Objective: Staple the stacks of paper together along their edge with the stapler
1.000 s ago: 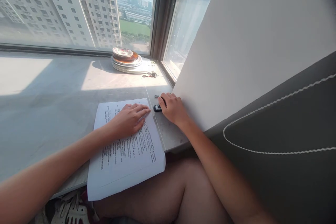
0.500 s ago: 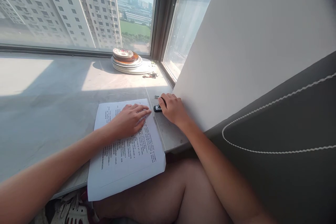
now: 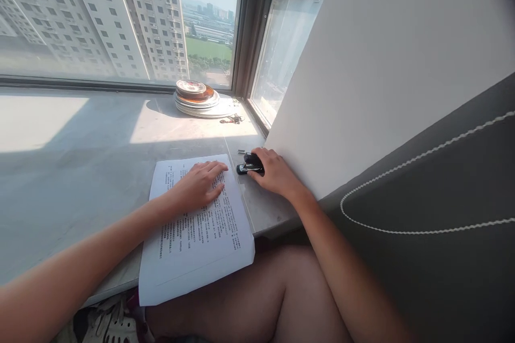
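A sheet of printed paper [image 3: 197,241] lies on the grey stone sill [image 3: 80,171], its lower part hanging over the front edge. My left hand [image 3: 199,185] rests flat on the upper part of the paper, fingers stretched out. Just right of the paper lies a small black stapler [image 3: 249,164]. My right hand [image 3: 276,171] is wrapped around the stapler's rear end, next to the white wall [image 3: 382,64].
A stack of plates [image 3: 197,98] stands at the back by the window corner, with a small bunch of keys [image 3: 231,119] beside it. A small metal piece [image 3: 241,151] lies behind the stapler. My bare knee [image 3: 257,295] is below the sill edge.
My right hand has slid back along the stapler, so more of the black body shows. The view has tilted slightly; my left hand stays on the paper.
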Demonstrator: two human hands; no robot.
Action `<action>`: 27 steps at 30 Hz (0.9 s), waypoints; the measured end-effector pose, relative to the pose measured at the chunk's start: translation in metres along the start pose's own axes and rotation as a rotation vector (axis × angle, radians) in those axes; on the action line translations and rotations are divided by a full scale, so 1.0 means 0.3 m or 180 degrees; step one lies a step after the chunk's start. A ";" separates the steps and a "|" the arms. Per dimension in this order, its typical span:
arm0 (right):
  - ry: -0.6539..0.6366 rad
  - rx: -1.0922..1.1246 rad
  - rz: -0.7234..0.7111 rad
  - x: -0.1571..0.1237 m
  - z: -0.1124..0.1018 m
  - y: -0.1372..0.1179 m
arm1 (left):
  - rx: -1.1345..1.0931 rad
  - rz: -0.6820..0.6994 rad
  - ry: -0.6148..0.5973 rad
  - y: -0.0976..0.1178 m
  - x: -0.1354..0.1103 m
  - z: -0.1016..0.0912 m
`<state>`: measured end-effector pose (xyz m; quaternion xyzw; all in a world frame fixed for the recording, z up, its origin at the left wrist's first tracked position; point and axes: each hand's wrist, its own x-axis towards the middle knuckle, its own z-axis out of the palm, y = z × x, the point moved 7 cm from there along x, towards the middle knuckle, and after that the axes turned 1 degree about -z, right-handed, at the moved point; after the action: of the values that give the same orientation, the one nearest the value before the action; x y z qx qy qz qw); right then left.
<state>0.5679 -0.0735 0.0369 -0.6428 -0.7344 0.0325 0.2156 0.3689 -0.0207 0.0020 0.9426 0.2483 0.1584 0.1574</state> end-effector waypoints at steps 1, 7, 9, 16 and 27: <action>-0.0023 -0.0038 -0.0011 -0.004 0.004 0.007 | -0.0074 -0.0042 0.0034 -0.007 0.000 -0.005; 0.0377 -0.0054 0.0282 -0.003 -0.042 0.023 | -0.0583 -0.0637 0.0759 -0.084 0.002 -0.089; 0.0777 0.0022 0.0405 -0.006 -0.081 -0.017 | -0.0606 -0.1013 0.1267 -0.132 -0.012 -0.143; 0.0336 0.0809 0.0101 0.013 0.063 -0.363 | -0.0031 -0.1643 0.2783 -0.285 -0.126 -0.327; -0.0121 0.1037 0.0072 -0.039 0.139 -0.369 | -0.0069 -0.1950 0.2940 -0.426 -0.149 -0.317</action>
<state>0.4509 -0.0941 0.0320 -0.6068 -0.7160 0.1658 0.3026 0.2427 0.0825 0.0297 0.6582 0.5526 0.5049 0.0806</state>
